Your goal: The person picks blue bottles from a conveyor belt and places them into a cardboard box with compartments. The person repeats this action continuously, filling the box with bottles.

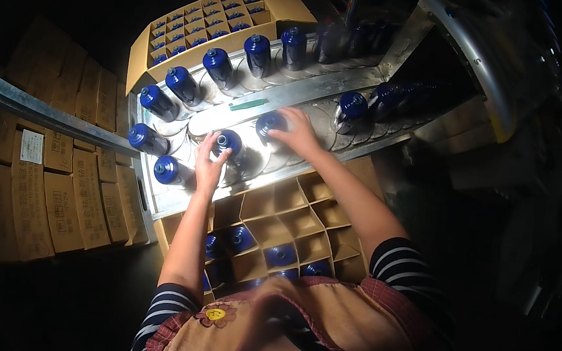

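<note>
My left hand (209, 161) has its thumb and fingers around the shoulder of a blue glass bottle (228, 143) that stands on a metal slat conveyor (326, 122). To the right, my right hand (297, 133) grips a second blue bottle (270, 125) by its top. Both bottles are upright under a bright light. Just below the conveyor, close to my body, lies an open cardboard box with dividers (278, 203); some cells hold blue bottles (281, 255), others show bare cardboard.
More blue bottles (219, 67) stand along the conveyor's far lane and its left bend. Behind it is a divided carton (268, 36) of bottles. A green strip (249, 105) lies on the central metal rail. Stacked cartons (63, 201) and a metal bar (61, 113) are at left, a curved metal frame (472, 57) at right.
</note>
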### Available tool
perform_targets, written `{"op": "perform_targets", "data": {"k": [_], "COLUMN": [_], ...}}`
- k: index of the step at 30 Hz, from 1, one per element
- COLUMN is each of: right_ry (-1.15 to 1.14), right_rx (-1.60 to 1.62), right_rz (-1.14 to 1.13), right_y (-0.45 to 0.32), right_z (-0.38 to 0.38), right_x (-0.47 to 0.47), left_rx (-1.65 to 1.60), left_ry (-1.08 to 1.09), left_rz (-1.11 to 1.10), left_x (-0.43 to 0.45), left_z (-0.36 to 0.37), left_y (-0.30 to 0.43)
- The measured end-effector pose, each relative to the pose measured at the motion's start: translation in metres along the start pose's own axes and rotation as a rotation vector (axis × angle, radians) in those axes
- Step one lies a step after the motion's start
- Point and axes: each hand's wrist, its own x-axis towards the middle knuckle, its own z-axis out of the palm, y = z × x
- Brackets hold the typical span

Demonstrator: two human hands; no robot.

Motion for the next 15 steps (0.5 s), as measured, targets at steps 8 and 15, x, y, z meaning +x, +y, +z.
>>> {"op": "perform_targets", "data": {"k": [8, 15], "right_ry": [0.187, 0.286], "right_rx": [0.154, 0.013], "right_rz": [0.002, 0.144], "right_y": [0.044, 0.082], "right_z": [0.003, -0.073], "right_x": [0.011, 0.021], "left_rx": [-0.423, -0.395], "left_ry": [0.002, 0.034], "left_rz": [-0.147, -0.148], "left_x": [0.018, 0.026], "left_z": [0.021, 0.045], "left_y": [0.028, 0.060]}}
